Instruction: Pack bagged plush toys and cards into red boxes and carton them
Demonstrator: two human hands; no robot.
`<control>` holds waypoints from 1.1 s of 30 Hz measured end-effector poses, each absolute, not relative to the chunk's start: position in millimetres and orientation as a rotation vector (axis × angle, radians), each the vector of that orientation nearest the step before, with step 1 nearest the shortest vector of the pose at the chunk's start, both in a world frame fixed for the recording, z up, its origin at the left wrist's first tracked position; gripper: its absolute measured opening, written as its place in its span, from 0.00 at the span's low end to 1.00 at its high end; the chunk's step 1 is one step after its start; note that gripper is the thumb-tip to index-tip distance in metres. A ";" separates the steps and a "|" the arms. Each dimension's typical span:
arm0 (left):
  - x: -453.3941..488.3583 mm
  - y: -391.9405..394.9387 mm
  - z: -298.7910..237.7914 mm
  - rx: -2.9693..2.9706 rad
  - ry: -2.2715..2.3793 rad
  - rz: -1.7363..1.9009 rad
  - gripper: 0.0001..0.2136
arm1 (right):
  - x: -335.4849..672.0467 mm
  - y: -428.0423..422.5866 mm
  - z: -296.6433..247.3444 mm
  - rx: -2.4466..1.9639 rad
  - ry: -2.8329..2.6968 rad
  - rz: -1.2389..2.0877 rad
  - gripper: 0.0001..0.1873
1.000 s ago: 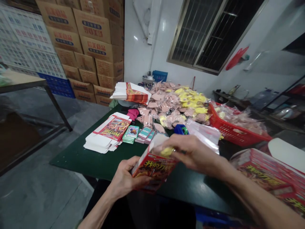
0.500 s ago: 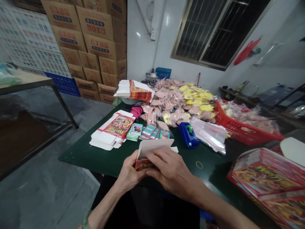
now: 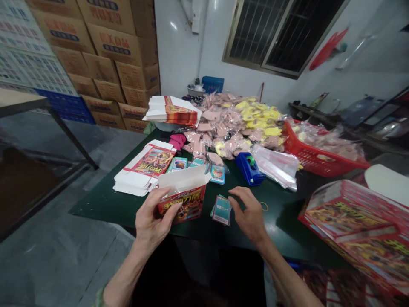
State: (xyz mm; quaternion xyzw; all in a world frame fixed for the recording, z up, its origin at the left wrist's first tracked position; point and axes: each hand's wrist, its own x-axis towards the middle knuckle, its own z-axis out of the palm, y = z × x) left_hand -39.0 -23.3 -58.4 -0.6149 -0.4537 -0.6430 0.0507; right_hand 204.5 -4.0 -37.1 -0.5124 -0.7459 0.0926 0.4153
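Through my feed I see a red printed cardboard box [image 3: 188, 207] with yellow lettering, gripped in the left hand [image 3: 153, 217], its white flap raised. Beside it, a small stack of teal, pink-edged rectangular cards [image 3: 221, 209] lies flat on the dark green worktop [image 3: 99, 208].

The left hand [image 3: 153, 217] holds a red box [image 3: 188, 205] — its white flap [image 3: 184, 181] stands open. The right hand [image 3: 248, 213] is just beside a stack of cards [image 3: 221, 210] on the green worktop [image 3: 105, 205]; behind it lie a blue tape dispenser [image 3: 250, 171] and clear bags [image 3: 277, 164].
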 end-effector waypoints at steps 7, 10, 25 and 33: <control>-33.6 -24.2 -52.3 -1.840 -1.389 -1.912 0.21 | 219.3 -20.2 -70.3 -1.460 -2.378 0.176 0.16; -39.1 -24.0 -53.2 -1.858 -1.440 -1.907 0.20 | 220.6 -17.6 -66.2 -1.406 -2.447 0.142 0.11; -46.4 -35.1 -54.8 -1.648 -1.571 -2.048 0.25 | 218.0 1.6 -31.7 -1.295 -2.572 -0.490 0.15; -49.9 -31.1 -64.3 -1.692 -1.637 -1.925 0.24 | 183.3 71.6 -24.8 -1.630 -2.667 -0.465 0.12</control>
